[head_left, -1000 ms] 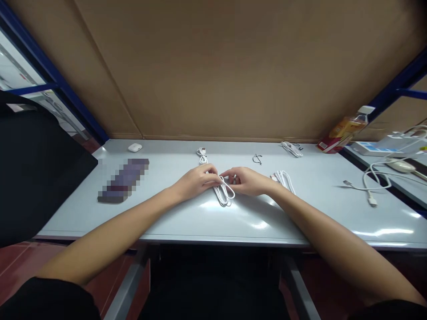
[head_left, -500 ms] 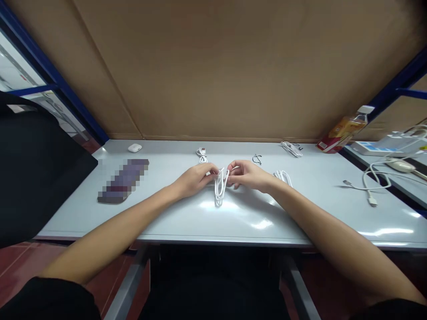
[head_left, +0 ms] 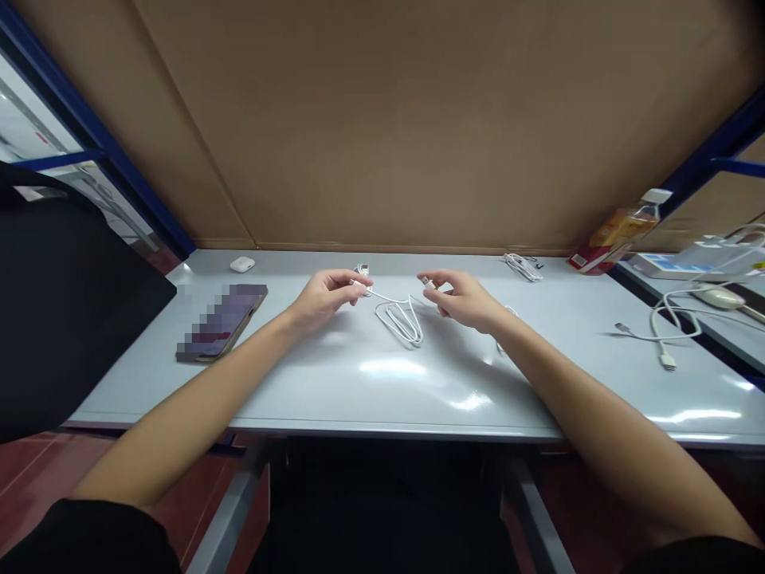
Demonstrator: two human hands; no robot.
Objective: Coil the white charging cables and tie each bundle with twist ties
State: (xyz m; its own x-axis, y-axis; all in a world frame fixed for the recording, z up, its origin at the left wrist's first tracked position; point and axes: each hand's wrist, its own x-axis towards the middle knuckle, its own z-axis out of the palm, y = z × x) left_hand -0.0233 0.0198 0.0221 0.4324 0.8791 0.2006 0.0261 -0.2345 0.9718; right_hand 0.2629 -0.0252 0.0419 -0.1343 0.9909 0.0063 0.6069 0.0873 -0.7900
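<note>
Reddish floor tiles show below the near edge of a pale grey table, and we look down along our two bare forearms to its middle. Our left hand is closed in a pinch on one end of a white USB cable, while our right hand pinches a white plug with a small metal tip, just above the tabletop. We cannot tell whether that plug belongs to the same cable. Between our hands, the cable lies on the table in a loose looped bundle, with one length running up to the left hand. To our left sits a phone, pixelated and blurred, and beyond it a white earbud case. To our right lies a white charging cable, spread loosely. Along the far edge are a small white cable coil, just past our left fingers, and a bundled white cable. Further right, a plastic bottle lies tilted, near a computer mouse on an adjoining table. Brown cardboard rises behind everything.
</note>
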